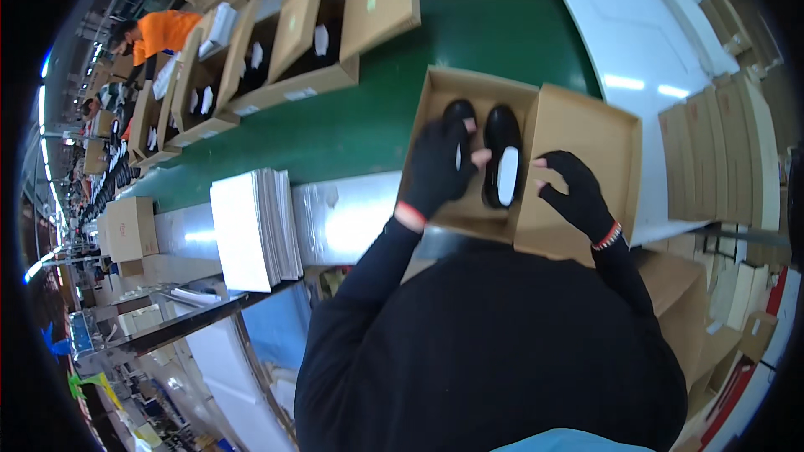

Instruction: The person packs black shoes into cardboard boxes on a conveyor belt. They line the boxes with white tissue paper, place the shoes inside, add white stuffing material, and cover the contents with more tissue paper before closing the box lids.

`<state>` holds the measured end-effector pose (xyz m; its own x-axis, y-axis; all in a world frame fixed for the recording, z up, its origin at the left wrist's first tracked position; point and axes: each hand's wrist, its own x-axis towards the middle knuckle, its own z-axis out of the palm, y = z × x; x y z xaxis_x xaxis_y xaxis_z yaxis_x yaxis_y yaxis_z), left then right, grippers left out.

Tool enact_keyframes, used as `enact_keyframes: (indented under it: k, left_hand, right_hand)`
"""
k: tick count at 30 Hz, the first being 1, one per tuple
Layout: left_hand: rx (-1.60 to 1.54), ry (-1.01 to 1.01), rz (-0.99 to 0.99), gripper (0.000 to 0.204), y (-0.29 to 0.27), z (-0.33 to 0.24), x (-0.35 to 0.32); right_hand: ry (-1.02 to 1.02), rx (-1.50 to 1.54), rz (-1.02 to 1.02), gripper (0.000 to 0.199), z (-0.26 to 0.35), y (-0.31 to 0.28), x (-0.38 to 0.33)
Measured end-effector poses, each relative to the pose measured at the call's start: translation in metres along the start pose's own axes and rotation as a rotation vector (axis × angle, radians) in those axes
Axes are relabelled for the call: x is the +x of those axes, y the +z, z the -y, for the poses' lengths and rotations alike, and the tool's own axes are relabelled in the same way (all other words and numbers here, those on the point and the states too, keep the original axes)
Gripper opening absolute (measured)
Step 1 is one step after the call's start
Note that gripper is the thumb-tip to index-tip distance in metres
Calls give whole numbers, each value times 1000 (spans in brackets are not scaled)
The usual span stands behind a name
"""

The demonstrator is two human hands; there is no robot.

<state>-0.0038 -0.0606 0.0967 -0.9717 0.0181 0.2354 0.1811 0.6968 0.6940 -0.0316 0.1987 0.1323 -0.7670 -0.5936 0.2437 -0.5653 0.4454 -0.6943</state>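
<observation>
L hand (440,166) over L shoe (460,108), grip prob. but unclear | R hand (576,192) part-curled, thumb/fingers apart, nr box lid (584,124)

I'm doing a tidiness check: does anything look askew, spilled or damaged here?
Nothing clearly stands out. Two black shoes lie side by side in the open brown cardboard box, the left one partly hidden by the black-gloved left hand. The stack of white sheets has slightly uneven edges, but I see no spill or damage.

The shoes (503,130) look faintly glossy, the box (481,90) (plain cardboard) matt.
</observation>
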Motion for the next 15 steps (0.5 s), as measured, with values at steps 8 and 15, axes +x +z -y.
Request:
enact_keyframes:
  k: [8,15]
  left_hand:
    - [423,-57,280,83,88,3,5]
    - [318,-155,177,75,75,13,-15]
  right_hand:
    - [-83,33,231,32,-9,73,-40]
    - [216,170,199,33,-1,64,-78]
